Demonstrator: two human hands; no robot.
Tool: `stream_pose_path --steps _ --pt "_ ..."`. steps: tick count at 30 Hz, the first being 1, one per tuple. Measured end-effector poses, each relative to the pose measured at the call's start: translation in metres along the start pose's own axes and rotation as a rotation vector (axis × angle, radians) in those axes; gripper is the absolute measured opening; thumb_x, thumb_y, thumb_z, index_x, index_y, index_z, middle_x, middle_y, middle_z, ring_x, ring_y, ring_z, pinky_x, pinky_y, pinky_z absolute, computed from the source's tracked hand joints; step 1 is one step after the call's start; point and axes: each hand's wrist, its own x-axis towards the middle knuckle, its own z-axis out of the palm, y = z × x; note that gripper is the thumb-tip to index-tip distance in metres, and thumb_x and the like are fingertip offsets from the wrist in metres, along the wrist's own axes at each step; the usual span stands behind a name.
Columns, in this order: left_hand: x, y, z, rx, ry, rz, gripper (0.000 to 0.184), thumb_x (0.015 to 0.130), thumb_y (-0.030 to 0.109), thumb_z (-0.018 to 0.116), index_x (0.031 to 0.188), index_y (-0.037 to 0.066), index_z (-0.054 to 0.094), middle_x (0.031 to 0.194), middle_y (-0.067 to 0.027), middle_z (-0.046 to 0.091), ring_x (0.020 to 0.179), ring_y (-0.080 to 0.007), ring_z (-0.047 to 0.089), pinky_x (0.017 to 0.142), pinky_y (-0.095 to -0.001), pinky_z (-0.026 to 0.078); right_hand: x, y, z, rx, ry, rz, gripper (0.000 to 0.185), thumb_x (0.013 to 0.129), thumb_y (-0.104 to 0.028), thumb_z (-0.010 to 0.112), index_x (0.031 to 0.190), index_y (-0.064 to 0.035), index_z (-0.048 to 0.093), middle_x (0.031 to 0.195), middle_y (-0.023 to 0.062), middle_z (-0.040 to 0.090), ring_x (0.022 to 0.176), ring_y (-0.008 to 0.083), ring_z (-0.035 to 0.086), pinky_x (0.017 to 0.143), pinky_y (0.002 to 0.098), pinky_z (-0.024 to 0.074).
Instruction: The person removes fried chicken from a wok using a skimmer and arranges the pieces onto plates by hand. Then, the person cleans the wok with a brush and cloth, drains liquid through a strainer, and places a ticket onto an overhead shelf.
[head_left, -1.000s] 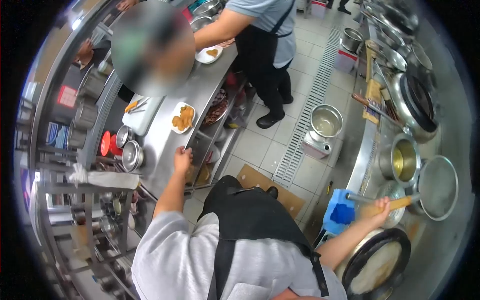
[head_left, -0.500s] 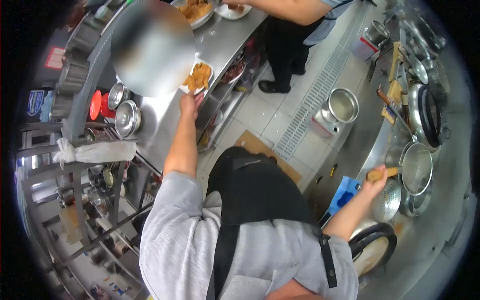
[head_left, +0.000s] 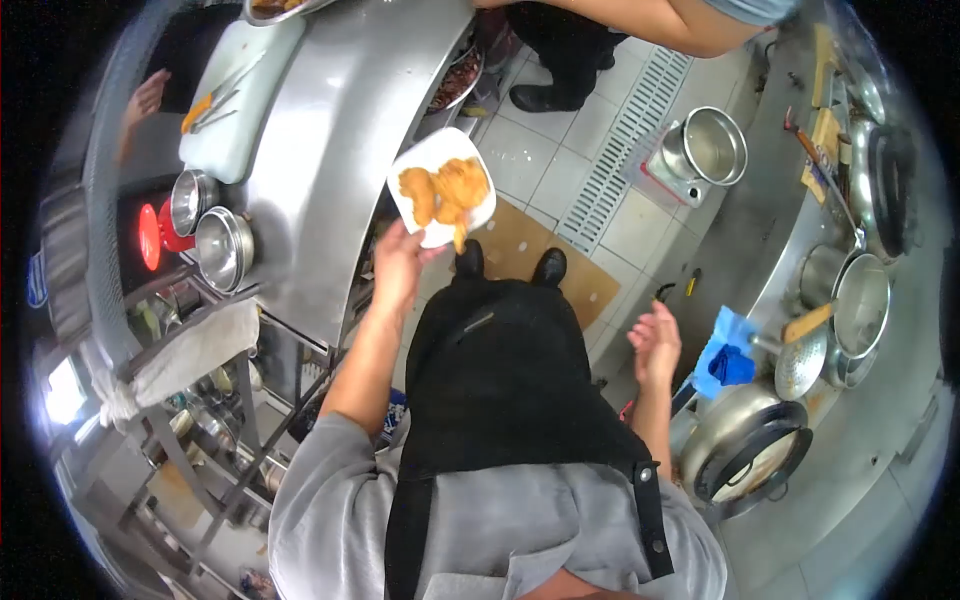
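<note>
My left hand (head_left: 402, 262) grips the near edge of a white square plate (head_left: 424, 154), held up above the floor beside the steel counter. Several golden fried pieces of food (head_left: 460, 185) lie on that plate; their exact kind I cannot make out. Off to the right, my right hand (head_left: 655, 340) is in the air with nothing in it, its fingers loosely bent and apart. A strainer (head_left: 862, 303) with a wooden handle rests over a pot by the stove, away from this hand. Near it lie a perforated ladle (head_left: 800, 366) and a blue cloth (head_left: 732, 366).
At left, the steel counter (head_left: 310, 150) bears a white cutting board (head_left: 240, 95) with a knife, and metal bowls (head_left: 222, 250). Ahead, another person's arm (head_left: 650, 22) reaches across. A metal pot (head_left: 708, 145) stands by the floor drain (head_left: 625, 140). A wok (head_left: 745, 450) sits right.
My left hand has brought the plate of fried food off the counter, towards me and right. My right hand has let go of the strainer's handle and drawn back left.
</note>
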Motion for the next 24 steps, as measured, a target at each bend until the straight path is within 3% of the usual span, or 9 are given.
stream_pose_path --steps 2,7,12,15,17,18,24 --pt "0.001 -0.031 0.001 -0.048 -0.031 -0.107 0.036 0.098 0.003 0.048 0.132 -0.005 0.052 0.122 -0.0141 0.064 0.103 -0.0224 0.067 0.082 -0.0341 0.059 0.008 0.034 0.015 -0.159 -0.101 0.133 0.039 0.098 -0.024 0.062 0.13 -0.004 0.055 0.092 0.0066 0.065 0.076 0.0156 0.063 0.065 0.0319 0.0562" --pt "0.048 -0.119 -0.028 -0.101 0.152 -0.233 0.036 0.099 0.003 0.049 0.135 -0.001 0.051 0.125 -0.0124 0.062 0.107 -0.0217 0.065 0.086 -0.0354 0.057 0.028 0.096 0.018 -0.424 -0.262 0.377 0.036 0.099 -0.016 0.058 0.132 -0.0035 0.053 0.096 0.0084 0.065 0.078 0.0169 0.063 0.066 0.0326 0.0572" --pt "0.137 -0.185 -0.095 -0.135 0.449 -0.073 0.031 0.099 0.002 0.048 0.129 -0.002 0.053 0.126 -0.0111 0.062 0.106 -0.0215 0.065 0.085 -0.0346 0.057 0.034 0.129 -0.017 -0.551 -0.217 0.514 0.036 0.099 -0.014 0.056 0.133 -0.0028 0.05 0.097 0.0094 0.064 0.077 0.0165 0.063 0.065 0.0319 0.0569" --pt "0.181 -0.221 -0.151 -0.138 0.501 -0.179 0.034 0.1 0.013 0.049 0.131 -0.001 0.053 0.124 -0.0097 0.063 0.105 -0.0185 0.066 0.08 -0.0276 0.057 0.024 0.131 -0.041 -0.635 -0.188 0.591 0.033 0.098 -0.015 0.058 0.129 -0.0029 0.053 0.091 0.0089 0.064 0.071 0.0162 0.062 0.062 0.0324 0.0556" --pt "0.219 -0.255 -0.183 -0.144 0.591 -0.227 0.042 0.101 0.03 0.054 0.133 0.002 0.054 0.124 -0.0086 0.063 0.101 -0.0133 0.067 0.072 -0.0208 0.053 0.021 0.125 -0.05 -0.651 -0.175 0.606 0.032 0.098 -0.015 0.059 0.127 -0.0031 0.054 0.089 0.0082 0.064 0.069 0.0165 0.062 0.062 0.0327 0.0554" --pt "0.25 -0.288 -0.21 -0.17 0.61 -0.187 0.048 0.102 0.037 0.053 0.137 0.004 0.052 0.128 -0.007 0.061 0.101 -0.0118 0.066 0.076 -0.0205 0.052 0.017 0.123 -0.054 -0.651 -0.149 0.617 0.031 0.098 -0.015 0.059 0.127 -0.0029 0.054 0.087 0.0083 0.064 0.068 0.017 0.062 0.061 0.033 0.0553" --pt "0.262 -0.284 -0.208 -0.124 0.627 -0.253 0.047 0.098 0.035 0.056 0.133 0.004 0.055 0.132 -0.0122 0.059 0.104 -0.0212 0.065 0.084 -0.0298 0.052 0.012 0.134 -0.077 -0.821 -0.11 0.553 0.028 0.099 -0.016 0.059 0.124 -0.0021 0.055 0.084 0.0087 0.063 0.069 0.0178 0.063 0.059 0.0345 0.0557"
